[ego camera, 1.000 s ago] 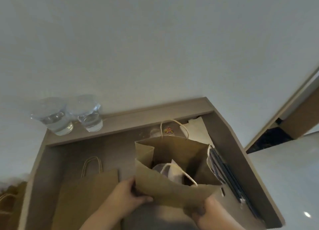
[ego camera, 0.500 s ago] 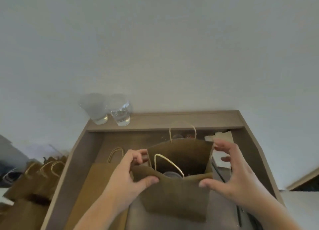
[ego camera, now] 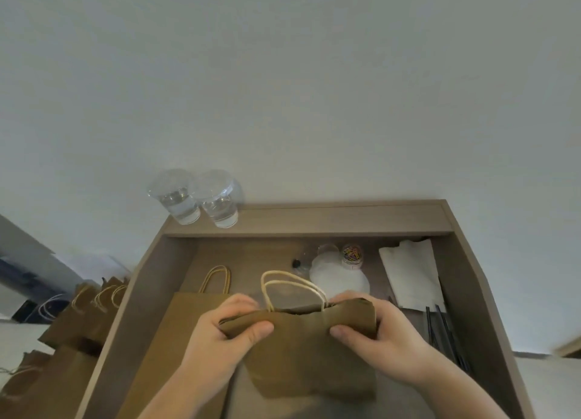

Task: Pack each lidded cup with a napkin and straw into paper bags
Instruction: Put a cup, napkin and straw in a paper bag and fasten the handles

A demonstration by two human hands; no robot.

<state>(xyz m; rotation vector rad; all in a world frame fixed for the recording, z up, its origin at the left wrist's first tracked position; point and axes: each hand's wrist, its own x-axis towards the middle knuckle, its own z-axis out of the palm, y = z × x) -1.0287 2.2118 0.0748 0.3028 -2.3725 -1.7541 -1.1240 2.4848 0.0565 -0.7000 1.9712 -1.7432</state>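
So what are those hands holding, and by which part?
Both hold the brown paper bag by its folded top edge: the left hand pinches the left end and the right hand the right end, with the twine handles sticking up between them.

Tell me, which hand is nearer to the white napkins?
Right. The right hand is just left of the napkins; the left hand is farther left, across the bag.

Bag (ego camera: 311,362) sat between your left hand (ego camera: 220,340) and right hand (ego camera: 383,340); flat bag (ego camera: 176,340) lay left, lids (ego camera: 338,278) behind, napkins (ego camera: 412,274) and straws (ego camera: 440,333) right, cups (ego camera: 201,201) on back ledge (ego camera: 345,220).
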